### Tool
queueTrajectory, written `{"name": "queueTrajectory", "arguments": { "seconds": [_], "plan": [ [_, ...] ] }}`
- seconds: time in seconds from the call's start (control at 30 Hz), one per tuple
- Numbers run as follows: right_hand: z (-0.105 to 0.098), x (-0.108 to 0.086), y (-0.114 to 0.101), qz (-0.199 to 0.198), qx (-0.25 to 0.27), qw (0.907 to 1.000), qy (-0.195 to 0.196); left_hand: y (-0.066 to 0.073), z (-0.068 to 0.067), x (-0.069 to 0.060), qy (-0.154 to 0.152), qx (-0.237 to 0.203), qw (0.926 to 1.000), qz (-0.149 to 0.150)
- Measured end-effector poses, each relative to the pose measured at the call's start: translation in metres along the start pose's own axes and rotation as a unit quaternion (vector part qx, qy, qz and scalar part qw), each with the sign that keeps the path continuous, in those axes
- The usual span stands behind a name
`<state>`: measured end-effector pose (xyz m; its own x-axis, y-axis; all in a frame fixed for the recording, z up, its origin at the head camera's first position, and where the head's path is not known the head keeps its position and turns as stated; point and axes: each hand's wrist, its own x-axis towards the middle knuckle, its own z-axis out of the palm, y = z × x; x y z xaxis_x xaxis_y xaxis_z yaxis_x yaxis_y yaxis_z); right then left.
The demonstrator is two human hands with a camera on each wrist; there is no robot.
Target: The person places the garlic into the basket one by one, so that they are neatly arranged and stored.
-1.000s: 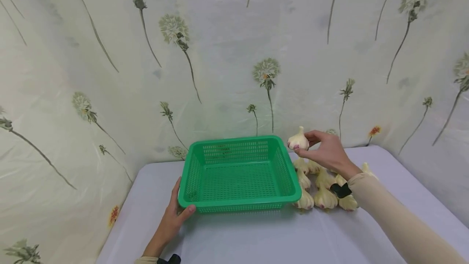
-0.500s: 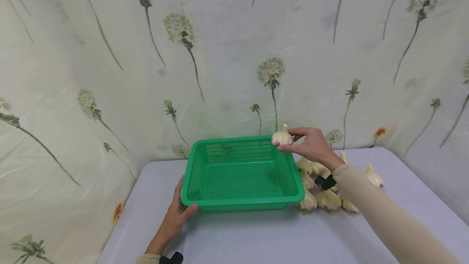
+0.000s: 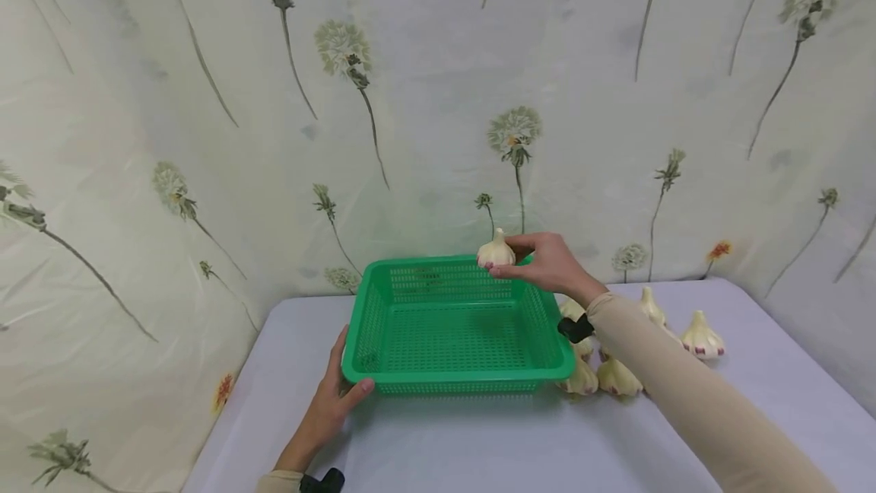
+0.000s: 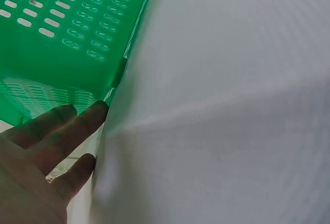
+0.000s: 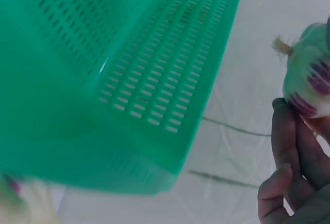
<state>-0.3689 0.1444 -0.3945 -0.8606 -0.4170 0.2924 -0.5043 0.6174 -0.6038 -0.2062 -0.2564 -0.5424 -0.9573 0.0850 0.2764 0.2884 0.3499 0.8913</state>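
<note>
Head view: right hand (image 3: 550,263) pinches a garlic (image 3: 496,253), likely light and firm, best held round its middle; left hand (image 3: 328,403) grips the basket (image 3: 458,376) near the table's (image 3: 465,447) far edge.

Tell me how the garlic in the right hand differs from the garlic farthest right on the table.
The held garlic is in the air, pinched by the right hand; the far-right garlic rests on the table, untouched. In the head view, the held garlic shows against the back rim of the basket; the far-right garlic stands to the right of the basket. Both are pale bulbs with purplish marks, necks up.
</note>
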Motion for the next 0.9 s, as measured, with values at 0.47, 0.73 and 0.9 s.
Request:
{"name": "queueTrajectory", "arguments": {
  "seconds": [0.47, 0.73, 0.9],
  "plan": [
    [0.030, 0.025, -0.008, -0.016, 0.035, 0.9987, -0.033, 0.000, 0.000, 0.004, -0.007, -0.005, 0.9999, 0.011],
    [0.053, 0.039, -0.007, -0.032, 0.049, 0.9971, -0.048, -0.002, -0.001, 0.000, -0.006, -0.006, 1.0000, 0.005],
    [0.071, 0.048, -0.004, -0.031, 0.066, 0.9954, -0.061, -0.001, -0.001, 0.001, -0.006, -0.006, 0.9999, 0.010]
  ]
}}
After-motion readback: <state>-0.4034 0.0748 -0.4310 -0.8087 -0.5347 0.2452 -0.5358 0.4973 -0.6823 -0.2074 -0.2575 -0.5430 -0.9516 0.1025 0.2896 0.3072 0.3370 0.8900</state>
